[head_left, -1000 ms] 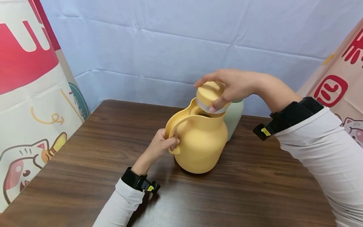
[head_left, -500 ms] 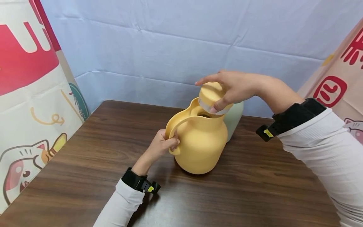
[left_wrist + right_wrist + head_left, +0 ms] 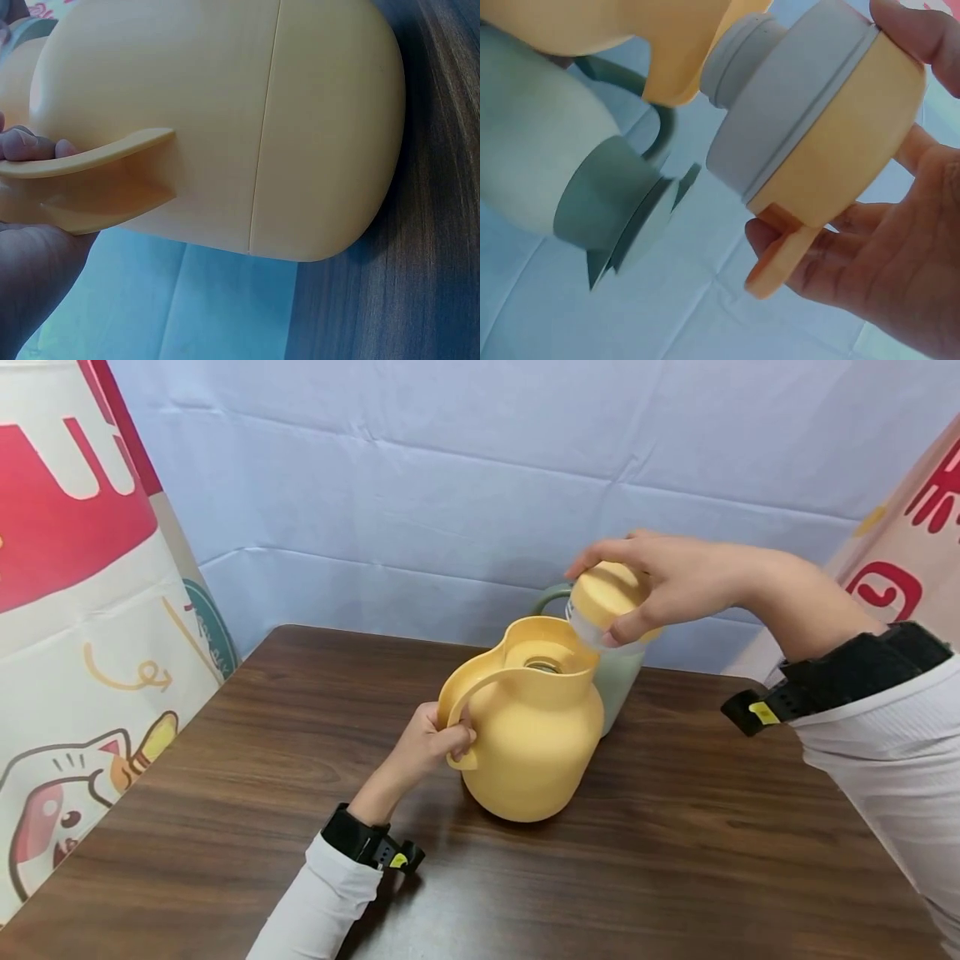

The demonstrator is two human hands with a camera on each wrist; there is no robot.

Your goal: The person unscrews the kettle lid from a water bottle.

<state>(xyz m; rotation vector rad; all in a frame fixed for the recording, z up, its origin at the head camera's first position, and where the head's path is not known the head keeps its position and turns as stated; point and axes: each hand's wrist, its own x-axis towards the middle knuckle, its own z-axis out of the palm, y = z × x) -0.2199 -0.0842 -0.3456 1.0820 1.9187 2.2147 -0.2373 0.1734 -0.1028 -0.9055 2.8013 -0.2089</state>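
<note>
The left hand [image 3: 431,745] curls its fingers round the handle [image 3: 467,693] of the yellow jug [image 3: 528,731], which stands upright on the desk [image 3: 675,852] near its middle. In the left wrist view the fingertips [image 3: 26,144] show wrapped over the top of the handle, with the jug's rounded body right beside them.

The right hand [image 3: 663,585] pinches the yellow lid [image 3: 603,597] between thumb and fingers and holds it in the air, clear of the jug and just to the right of its open mouth [image 3: 542,658]. The right wrist view shows the lid [image 3: 832,142] tilted, its grey stopper part pointing toward the jug's rim, with a small tab sticking out by the fingers.

A pale green jug [image 3: 618,681] stands just behind the yellow one, at the desk's far edge; its lid is on. A blue cloth [image 3: 420,485] hangs behind the desk.
</note>
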